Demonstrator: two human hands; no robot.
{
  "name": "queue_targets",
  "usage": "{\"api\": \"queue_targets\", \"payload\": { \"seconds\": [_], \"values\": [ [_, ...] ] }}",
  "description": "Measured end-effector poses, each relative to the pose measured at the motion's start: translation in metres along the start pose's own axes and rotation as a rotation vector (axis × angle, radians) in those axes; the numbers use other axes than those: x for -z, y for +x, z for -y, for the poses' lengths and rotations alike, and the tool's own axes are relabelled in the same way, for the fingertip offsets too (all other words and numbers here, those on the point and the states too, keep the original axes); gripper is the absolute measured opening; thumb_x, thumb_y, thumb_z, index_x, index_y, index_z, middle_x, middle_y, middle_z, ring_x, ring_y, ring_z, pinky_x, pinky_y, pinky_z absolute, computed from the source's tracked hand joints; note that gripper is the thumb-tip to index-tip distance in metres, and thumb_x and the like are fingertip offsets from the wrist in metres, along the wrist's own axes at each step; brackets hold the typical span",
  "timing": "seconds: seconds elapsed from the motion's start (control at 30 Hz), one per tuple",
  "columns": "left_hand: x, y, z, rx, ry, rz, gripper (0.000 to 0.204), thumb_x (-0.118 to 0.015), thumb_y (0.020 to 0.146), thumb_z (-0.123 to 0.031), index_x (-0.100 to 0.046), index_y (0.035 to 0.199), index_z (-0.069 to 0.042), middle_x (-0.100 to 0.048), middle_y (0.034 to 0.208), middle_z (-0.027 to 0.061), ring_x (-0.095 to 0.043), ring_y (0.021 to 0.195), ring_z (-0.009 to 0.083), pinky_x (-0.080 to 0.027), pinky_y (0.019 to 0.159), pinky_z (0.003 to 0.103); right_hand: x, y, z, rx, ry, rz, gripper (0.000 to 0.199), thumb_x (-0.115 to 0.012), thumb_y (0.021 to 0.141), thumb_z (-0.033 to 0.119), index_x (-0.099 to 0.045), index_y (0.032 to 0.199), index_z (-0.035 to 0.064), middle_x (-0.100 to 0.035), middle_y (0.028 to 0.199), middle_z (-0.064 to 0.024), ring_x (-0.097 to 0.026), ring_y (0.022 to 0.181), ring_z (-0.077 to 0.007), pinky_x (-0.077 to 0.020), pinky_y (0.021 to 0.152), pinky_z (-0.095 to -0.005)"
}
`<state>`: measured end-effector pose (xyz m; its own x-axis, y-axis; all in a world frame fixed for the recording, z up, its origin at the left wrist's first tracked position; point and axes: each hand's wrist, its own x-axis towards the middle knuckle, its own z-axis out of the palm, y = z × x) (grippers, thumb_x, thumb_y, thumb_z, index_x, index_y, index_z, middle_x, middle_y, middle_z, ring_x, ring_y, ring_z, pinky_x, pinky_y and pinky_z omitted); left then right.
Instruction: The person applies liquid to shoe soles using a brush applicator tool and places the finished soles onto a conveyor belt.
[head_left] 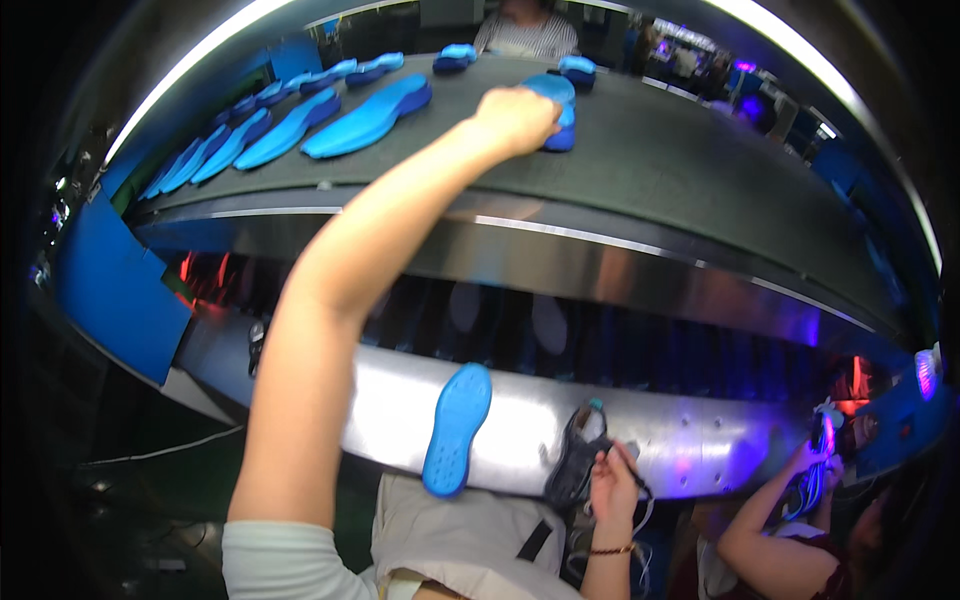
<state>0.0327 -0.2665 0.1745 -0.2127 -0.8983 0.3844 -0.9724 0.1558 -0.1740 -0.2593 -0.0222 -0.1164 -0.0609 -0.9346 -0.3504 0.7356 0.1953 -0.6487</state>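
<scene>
My left arm stretches far across the belt, and my left hand [515, 120] is closed on a blue shoe sole [560, 135] lying there. A second blue sole [457, 430] rests face up on the metal ledge, its heel end at the edge above my lap. To the right of it, a dark shoe upper [577, 460] stands at the ledge's edge. Fingers of my right hand [612, 485] are pinched together at the upper's right side, on its dark edge. White laces or cords [645, 520] dangle below that hand.
Several blue soles [370, 118] lie in rows on the dark conveyor belt [680, 160], mostly to the left. A metal rail [600, 240] edges the belt above the ledge [700, 440]. At right, a co-worker's arms [775, 540] hold a shoe; another person [525, 35] is beyond the belt.
</scene>
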Motion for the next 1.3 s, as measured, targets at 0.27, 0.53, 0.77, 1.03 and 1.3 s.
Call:
{"api": "queue_targets", "payload": {
  "seconds": [0.27, 0.53, 0.77, 1.03, 1.3],
  "values": [
    [0.015, -0.200, 0.003, 0.405, -1.471, -1.320, 0.023, -0.052, 0.081, -0.015, -0.050, 0.099, 0.000, -0.055, 0.092, 0.0092, -0.057, 0.087, 0.0191, -0.047, 0.073, 0.032, -0.009, -0.009, 0.013, 0.033, -0.071, 0.053, 0.022, -0.053, 0.082, 0.002, -0.054, 0.104, -0.0017, -0.059, 0.101, -0.0132, -0.057, 0.088, -0.0190, -0.0466, 0.071, -0.0250],
    [-0.064, -0.340, -0.033, 0.321, -2.840, -0.265, 0.073, -0.059, 0.073, -0.030, -0.027, 0.129, 0.003, -0.045, 0.119, 0.0233, -0.050, 0.106, 0.0325, -0.039, 0.092, 0.046, -0.020, -0.014, 0.027, 0.148, -0.066, 0.227, 0.023, -0.054, 0.080, 0.000, -0.054, 0.102, -0.0049, -0.058, 0.099, -0.0146, -0.057, 0.090, -0.0222, -0.0468, 0.081, -0.0305],
    [-0.132, -0.368, -0.111, 0.531, -2.644, 0.430, 0.082, -0.055, 0.075, -0.051, -0.026, 0.131, 0.001, -0.042, 0.123, 0.0245, -0.046, 0.111, 0.0376, -0.036, 0.094, 0.049, -0.045, -0.020, 0.016, 0.136, -0.137, 0.465, 0.023, -0.052, 0.080, 0.002, -0.055, 0.102, -0.0049, -0.057, 0.104, -0.0190, -0.056, 0.097, -0.0258, -0.0433, 0.089, -0.0351],
    [-0.109, -0.346, -0.151, 0.575, -2.949, 0.439, 0.102, -0.010, 0.065, -0.083, -0.025, 0.134, -0.008, -0.045, 0.120, 0.0209, -0.050, 0.105, 0.0340, -0.041, 0.089, 0.047, -0.084, -0.009, -0.010, 0.007, -0.291, 0.492, 0.020, -0.056, 0.079, 0.002, -0.058, 0.097, -0.0052, -0.062, 0.093, -0.0144, -0.060, 0.087, -0.0192, -0.0459, 0.082, -0.0295],
    [-0.108, -0.343, -0.162, 0.569, -2.884, 0.498, 0.093, -0.007, 0.073, -0.077, -0.033, 0.130, -0.008, -0.053, 0.110, 0.0169, -0.056, 0.095, 0.0297, -0.046, 0.083, 0.043, -0.092, 0.015, -0.015, 0.031, -0.282, 0.425, 0.018, -0.061, 0.076, 0.001, -0.059, 0.094, -0.0049, -0.063, 0.086, -0.0104, -0.059, 0.078, -0.0130, -0.0463, 0.073, -0.0220]
  ]
}}
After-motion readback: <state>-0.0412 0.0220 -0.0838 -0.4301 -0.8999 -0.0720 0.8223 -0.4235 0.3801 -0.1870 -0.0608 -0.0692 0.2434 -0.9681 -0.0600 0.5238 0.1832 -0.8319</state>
